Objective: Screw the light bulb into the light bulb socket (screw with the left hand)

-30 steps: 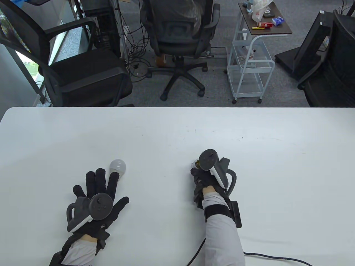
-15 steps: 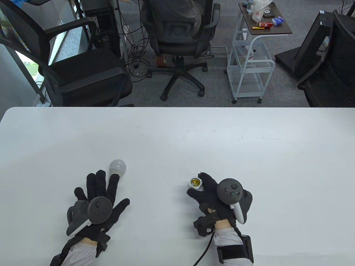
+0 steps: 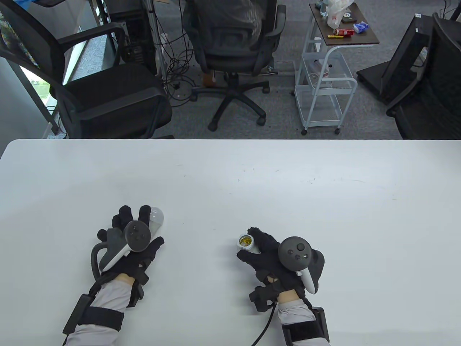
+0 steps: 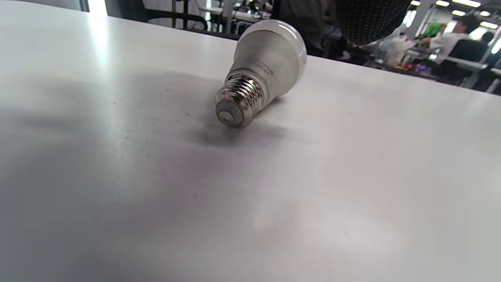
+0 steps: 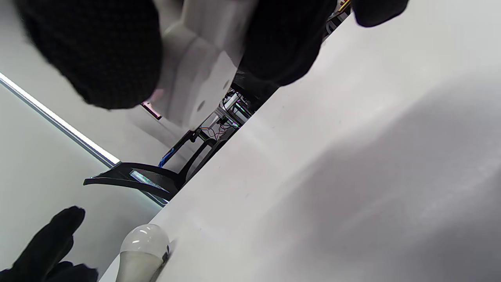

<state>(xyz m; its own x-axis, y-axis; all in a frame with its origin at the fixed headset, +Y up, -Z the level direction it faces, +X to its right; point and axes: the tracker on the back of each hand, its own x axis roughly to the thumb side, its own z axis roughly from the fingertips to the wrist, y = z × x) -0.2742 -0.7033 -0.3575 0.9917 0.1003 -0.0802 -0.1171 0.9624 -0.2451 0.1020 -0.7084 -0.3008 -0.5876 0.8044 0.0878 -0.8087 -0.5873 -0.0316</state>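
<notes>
The left grip (image 3: 135, 230) arches, fingers spread, over the bulb (image 3: 157, 217), not visibly clasping it. The bulb lies on its side on the worktop (image 3: 230, 173), screw base (image 4: 238, 102) pointing back toward the wrist. Well to its right, the right grip (image 3: 264, 248) holds the socket (image 3: 246, 241), mouth up, nothing between.

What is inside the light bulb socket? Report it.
In the table view, the light bulb socket, held by the right hand, shows brass-coloured metal inside its open mouth and no bulb. Its lower body is covered by the glove.
</notes>
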